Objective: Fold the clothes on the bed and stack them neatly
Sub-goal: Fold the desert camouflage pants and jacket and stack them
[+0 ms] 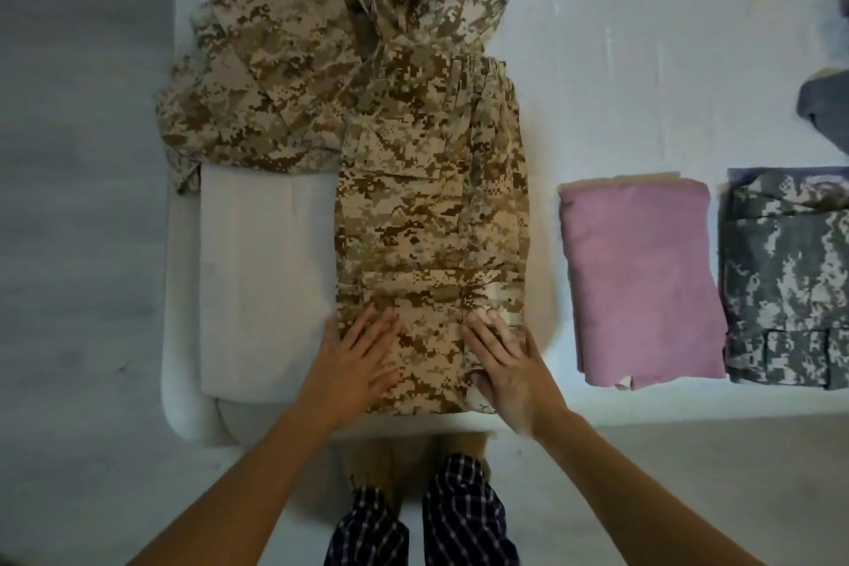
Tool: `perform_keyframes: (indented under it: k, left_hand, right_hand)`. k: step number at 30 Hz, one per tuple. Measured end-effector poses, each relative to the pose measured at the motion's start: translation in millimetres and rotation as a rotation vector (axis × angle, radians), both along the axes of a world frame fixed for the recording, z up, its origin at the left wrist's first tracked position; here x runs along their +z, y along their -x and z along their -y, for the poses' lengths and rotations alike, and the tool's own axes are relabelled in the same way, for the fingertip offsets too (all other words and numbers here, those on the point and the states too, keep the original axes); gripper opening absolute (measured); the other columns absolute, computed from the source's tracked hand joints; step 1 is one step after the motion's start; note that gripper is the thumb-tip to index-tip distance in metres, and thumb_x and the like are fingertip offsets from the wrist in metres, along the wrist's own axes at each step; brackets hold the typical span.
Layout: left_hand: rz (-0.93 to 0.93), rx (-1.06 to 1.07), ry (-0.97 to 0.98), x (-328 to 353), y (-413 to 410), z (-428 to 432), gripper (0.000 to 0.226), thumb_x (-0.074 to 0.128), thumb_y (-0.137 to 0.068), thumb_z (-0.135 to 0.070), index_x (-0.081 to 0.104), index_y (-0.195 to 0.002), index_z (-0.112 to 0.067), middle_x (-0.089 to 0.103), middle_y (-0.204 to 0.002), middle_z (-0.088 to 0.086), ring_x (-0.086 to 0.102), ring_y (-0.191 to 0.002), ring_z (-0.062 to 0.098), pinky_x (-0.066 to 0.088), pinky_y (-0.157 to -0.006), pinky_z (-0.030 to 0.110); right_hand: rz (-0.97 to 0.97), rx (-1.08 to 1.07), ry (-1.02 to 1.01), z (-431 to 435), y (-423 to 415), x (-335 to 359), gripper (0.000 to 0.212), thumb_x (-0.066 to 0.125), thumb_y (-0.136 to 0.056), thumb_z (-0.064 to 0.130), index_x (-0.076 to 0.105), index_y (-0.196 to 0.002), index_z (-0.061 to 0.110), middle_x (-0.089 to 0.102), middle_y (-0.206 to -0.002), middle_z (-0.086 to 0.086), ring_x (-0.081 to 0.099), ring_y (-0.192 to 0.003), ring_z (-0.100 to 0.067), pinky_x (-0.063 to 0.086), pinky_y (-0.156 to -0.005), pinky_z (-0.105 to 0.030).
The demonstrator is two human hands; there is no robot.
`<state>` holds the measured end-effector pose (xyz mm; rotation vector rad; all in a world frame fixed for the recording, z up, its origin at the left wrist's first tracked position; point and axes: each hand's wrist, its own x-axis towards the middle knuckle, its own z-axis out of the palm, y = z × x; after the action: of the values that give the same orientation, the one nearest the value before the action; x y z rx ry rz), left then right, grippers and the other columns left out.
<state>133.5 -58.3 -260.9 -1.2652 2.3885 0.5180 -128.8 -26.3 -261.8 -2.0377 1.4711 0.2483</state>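
Fingers (365,335) of left hand (358,363) and right hand (507,368) lie straight, gripping nothing, flattening folded camouflage trousers (432,221) on the bed (643,60). Next, probably: fold far end nearward.

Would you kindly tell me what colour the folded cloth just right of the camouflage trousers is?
The folded cloth is a dusty pink-mauve, plain with no pattern, seen in the head view.

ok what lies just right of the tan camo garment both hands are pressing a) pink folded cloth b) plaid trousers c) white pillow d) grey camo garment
a: the pink folded cloth lies just right of the tan camo garment, with the grey camo garment beyond it.
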Motion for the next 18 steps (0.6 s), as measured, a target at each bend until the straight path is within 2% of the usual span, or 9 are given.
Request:
perform_keyframes:
  k: [3, 6, 9, 11, 13, 15, 16, 17, 18]
  left_hand:
    - [-0.001, -0.029, -0.068, -1, -10, -3, 0.069, 0.014, -0.095, -0.059, 0.036, -0.144, -0.015, 0.036, -0.149, 0.008, 0.028, -0.140, 0.028, 0.034, -0.104, 0.061]
    - [-0.091, -0.220, -0.030, -2, -31, -22, 0.096, 0.058, -0.071, -0.066, 0.026, -0.148, -0.017, 0.023, -0.155, 0.013, 0.018, -0.143, 0.029, 0.029, -0.108, 0.060]
    - [-0.075, -0.335, 0.012, -1, -43, -27, 0.125, 0.088, -0.043, -0.036, 0.023, -0.149, -0.019, 0.026, -0.153, 0.014, 0.030, -0.139, 0.031, 0.032, -0.102, 0.061]
    - [-0.058, -0.243, 0.068, -5, -32, -26, 0.133, 0.088, -0.039, -0.010, 0.015, -0.150, -0.019, 0.034, -0.149, 0.013, 0.032, -0.137, 0.031, 0.035, -0.100, 0.060]
    - [-0.066, -0.146, 0.102, -10, -19, -27, 0.131, 0.086, -0.042, -0.005, 0.013, -0.149, -0.018, 0.040, -0.147, 0.011, 0.036, -0.134, 0.031, 0.036, -0.100, 0.060]
    - [-0.071, -0.082, 0.066, -7, -11, -28, 0.132, 0.085, -0.043, -0.002, 0.008, -0.150, -0.016, 0.043, -0.145, 0.011, 0.043, -0.131, 0.030, 0.039, -0.100, 0.056]
    - [-0.096, -0.069, 0.041, -3, -10, -28, 0.128, 0.085, -0.043, 0.001, 0.015, -0.149, -0.013, 0.046, -0.142, 0.011, 0.047, -0.128, 0.030, 0.043, -0.098, 0.053]
    - [-0.146, -0.061, 0.028, 1, -10, -27, 0.117, 0.086, -0.043, 0.003, 0.029, -0.145, -0.010, 0.051, -0.137, 0.011, 0.052, -0.123, 0.029, 0.047, -0.094, 0.051]
    - [-0.201, -0.054, 0.027, 6, -11, -25, 0.103, 0.087, -0.043, 0.004, 0.045, -0.136, -0.009, 0.057, -0.132, 0.011, 0.057, -0.118, 0.029, 0.051, -0.089, 0.050]
  right_hand:
    - [0.095, 0.053, 0.067, -7, 9, 1, 0.071, 0.049, -0.090, 0.047, 0.022, -0.149, 0.019, 0.013, -0.158, 0.001, 0.008, -0.147, -0.027, 0.002, -0.116, -0.054]
    - [0.099, 0.218, 0.176, -30, 35, 1, 0.086, 0.051, -0.079, 0.062, 0.025, -0.149, 0.019, 0.012, -0.160, -0.003, 0.009, -0.147, -0.030, 0.008, -0.114, -0.060]
    - [-0.096, 0.349, 0.189, -41, 49, -3, 0.098, 0.060, -0.070, 0.057, 0.020, -0.151, 0.018, 0.008, -0.160, -0.008, 0.010, -0.146, -0.033, 0.019, -0.107, -0.065]
    - [-0.298, 0.335, 0.147, -42, 37, -8, 0.103, 0.067, -0.074, 0.044, 0.005, -0.151, 0.015, 0.000, -0.159, -0.011, 0.007, -0.145, -0.035, 0.021, -0.107, -0.066]
    - [-0.405, 0.315, 0.193, -42, 18, -9, 0.087, 0.058, -0.083, 0.030, 0.004, -0.148, 0.007, 0.010, -0.157, -0.016, 0.015, -0.142, -0.040, 0.031, -0.104, -0.064]
    - [-0.333, 0.260, 0.247, -46, 7, -14, 0.054, 0.043, -0.090, 0.015, 0.023, -0.139, 0.002, 0.040, -0.146, -0.014, 0.037, -0.132, -0.041, 0.045, -0.096, -0.059]
    - [-0.319, 0.230, 0.261, -46, 4, -9, 0.042, 0.030, -0.095, 0.008, 0.026, -0.136, -0.003, 0.046, -0.141, -0.014, 0.043, -0.129, -0.039, 0.047, -0.095, -0.056]
    - [-0.308, 0.220, 0.290, -46, 4, -4, 0.042, 0.018, -0.098, 0.003, 0.020, -0.138, -0.006, 0.043, -0.141, -0.017, 0.043, -0.130, -0.037, 0.043, -0.100, -0.053]
    - [-0.272, 0.226, 0.341, -45, 6, 0, 0.045, 0.018, -0.097, 0.002, 0.014, -0.141, -0.008, 0.035, -0.144, -0.022, 0.037, -0.135, -0.034, 0.034, -0.109, -0.049]
